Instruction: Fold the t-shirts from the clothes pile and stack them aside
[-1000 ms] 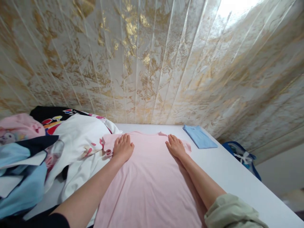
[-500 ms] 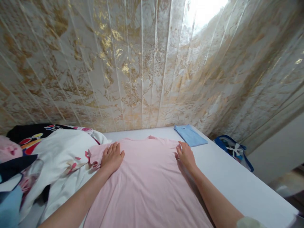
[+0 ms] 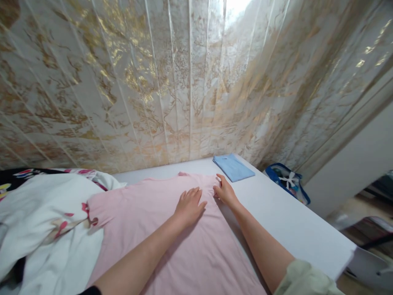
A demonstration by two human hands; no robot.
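A pink T-shirt (image 3: 138,213) lies spread on the white table, its neckline towards the curtain. My left hand (image 3: 190,205) rests flat on the shirt's upper right part, palm down and fingers stretched out. At the shirt's right sleeve edge, my right hand (image 3: 227,192) has its fingers bent around the fabric, the index finger reaching forward. Some of its fingertips are hidden by the hand and cloth. The left sleeve, with a ruffled hem, lies against a white garment with red spots (image 3: 55,205).
A folded light blue garment (image 3: 235,167) lies at the table's far right corner. Beyond the right edge of the white table (image 3: 282,217) is a blue-trimmed clear bag (image 3: 287,180) with a white bow. Black printed clothing (image 3: 18,176) is heaped far left. A gold-patterned curtain (image 3: 172,90) hangs behind.
My left hand has moved right, from the left sleeve to the shirt's upper right part. My right hand stays at the right sleeve. The view has turned somewhat to the right.
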